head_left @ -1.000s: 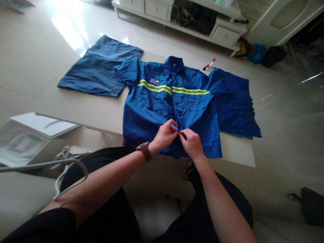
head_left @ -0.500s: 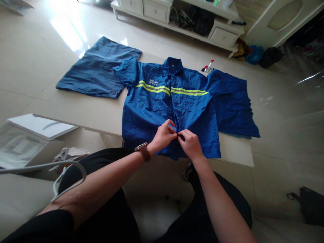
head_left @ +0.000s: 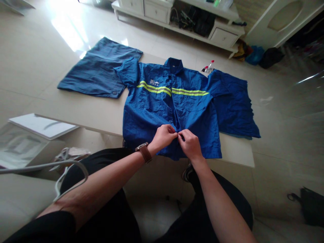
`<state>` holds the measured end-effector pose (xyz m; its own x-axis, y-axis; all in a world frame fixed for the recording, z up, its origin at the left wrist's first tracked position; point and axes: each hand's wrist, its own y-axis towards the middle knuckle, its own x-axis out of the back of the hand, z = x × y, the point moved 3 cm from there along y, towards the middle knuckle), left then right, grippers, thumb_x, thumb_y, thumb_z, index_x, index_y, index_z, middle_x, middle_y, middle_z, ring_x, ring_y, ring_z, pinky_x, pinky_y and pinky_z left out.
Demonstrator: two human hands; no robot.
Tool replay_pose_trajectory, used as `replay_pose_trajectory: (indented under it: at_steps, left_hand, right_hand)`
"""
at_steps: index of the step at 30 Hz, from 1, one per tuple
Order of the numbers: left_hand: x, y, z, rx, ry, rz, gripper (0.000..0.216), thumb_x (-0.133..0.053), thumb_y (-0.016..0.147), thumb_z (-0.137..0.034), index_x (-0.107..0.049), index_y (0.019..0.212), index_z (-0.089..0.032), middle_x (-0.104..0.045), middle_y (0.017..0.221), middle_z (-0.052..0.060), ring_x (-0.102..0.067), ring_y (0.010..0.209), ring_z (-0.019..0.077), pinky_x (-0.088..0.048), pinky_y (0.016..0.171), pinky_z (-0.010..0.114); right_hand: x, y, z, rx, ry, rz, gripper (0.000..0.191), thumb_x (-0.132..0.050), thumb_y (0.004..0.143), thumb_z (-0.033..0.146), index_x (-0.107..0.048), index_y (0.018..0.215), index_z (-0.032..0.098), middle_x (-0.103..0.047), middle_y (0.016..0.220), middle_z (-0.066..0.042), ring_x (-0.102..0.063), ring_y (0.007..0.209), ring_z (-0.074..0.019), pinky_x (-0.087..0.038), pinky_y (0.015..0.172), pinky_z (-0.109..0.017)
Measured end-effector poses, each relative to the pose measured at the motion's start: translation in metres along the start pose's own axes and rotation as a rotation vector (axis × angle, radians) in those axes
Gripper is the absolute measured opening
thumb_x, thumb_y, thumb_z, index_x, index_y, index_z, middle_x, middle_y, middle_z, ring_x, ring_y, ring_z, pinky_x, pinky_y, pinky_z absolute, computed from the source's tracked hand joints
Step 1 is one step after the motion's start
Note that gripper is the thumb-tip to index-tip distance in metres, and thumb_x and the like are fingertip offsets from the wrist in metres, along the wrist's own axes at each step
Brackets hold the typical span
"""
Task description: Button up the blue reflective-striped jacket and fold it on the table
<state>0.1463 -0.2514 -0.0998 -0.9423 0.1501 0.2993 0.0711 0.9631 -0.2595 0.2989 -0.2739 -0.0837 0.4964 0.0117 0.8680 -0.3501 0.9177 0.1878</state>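
Note:
A blue short-sleeved work shirt (head_left: 149,111) with a yellow-and-grey reflective stripe lies front up, collar away from me. Low on its front opening, my left hand (head_left: 165,137) pinches the cloth edge with thumb and fingers. Close against it, my right hand (head_left: 189,143) pinches the other side of the placket, fingertips nearly touching the left ones. Whatever small piece sits between the fingertips is hidden. Above the hands the front edges part slightly, and a button shows on the left edge. A watch with a brown strap is on my left wrist.
The shirt lies on a pale table (head_left: 83,107). Folded blue garments (head_left: 93,72) lie at its left, and more blue cloth (head_left: 235,104) at its right. Bottles with red caps (head_left: 209,66) stand behind. A white cabinet (head_left: 155,12) is at the back, a white-lidded box (head_left: 43,125) at left.
My left fingers have curled in closer, baring a button on the shirt's front edge. Both hands stay at the same spot on the opening.

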Motion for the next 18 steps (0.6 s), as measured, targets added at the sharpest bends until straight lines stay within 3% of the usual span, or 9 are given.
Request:
replay_pose_trajectory:
  at_steps: [4, 14, 18]
  left_hand:
    - [0.001, -0.001, 0.0, -0.014, 0.019, 0.035, 0.007, -0.069, 0.079, -0.017, -0.075, 0.078, -0.014, -0.074, 0.074, 0.004, -0.065, 0.07, 0.0139, -0.044, 0.063, 0.023]
    - [-0.011, 0.009, 0.014, 0.064, -0.351, -0.025, 0.005, -0.069, 0.073, -0.012, -0.073, 0.076, -0.012, -0.071, 0.07, 0.002, -0.061, 0.065, 0.0105, -0.043, 0.062, 0.02]
    - [-0.011, 0.008, 0.012, 0.028, -0.381, -0.02, 0.005, -0.07, 0.07, -0.012, -0.072, 0.074, -0.012, -0.07, 0.068, 0.0, -0.06, 0.063, 0.0099, -0.043, 0.06, 0.019]
  right_hand:
    - [-0.001, 0.0, 0.0, -0.001, -0.002, -0.014, 0.018, -0.052, 0.1, 0.019, -0.067, 0.091, 0.019, -0.069, 0.092, -0.009, -0.066, 0.09, -0.0227, -0.047, 0.081, -0.031]
    - [0.008, 0.004, 0.001, -0.048, 0.12, -0.14, 0.014, -0.055, 0.095, 0.021, -0.068, 0.089, 0.02, -0.071, 0.09, -0.007, -0.065, 0.082, -0.0209, -0.048, 0.078, -0.032]
    - [0.013, 0.006, 0.001, -0.088, 0.198, -0.176, 0.011, -0.058, 0.092, 0.021, -0.066, 0.084, 0.021, -0.068, 0.082, -0.003, -0.062, 0.074, -0.0185, -0.047, 0.073, -0.031]
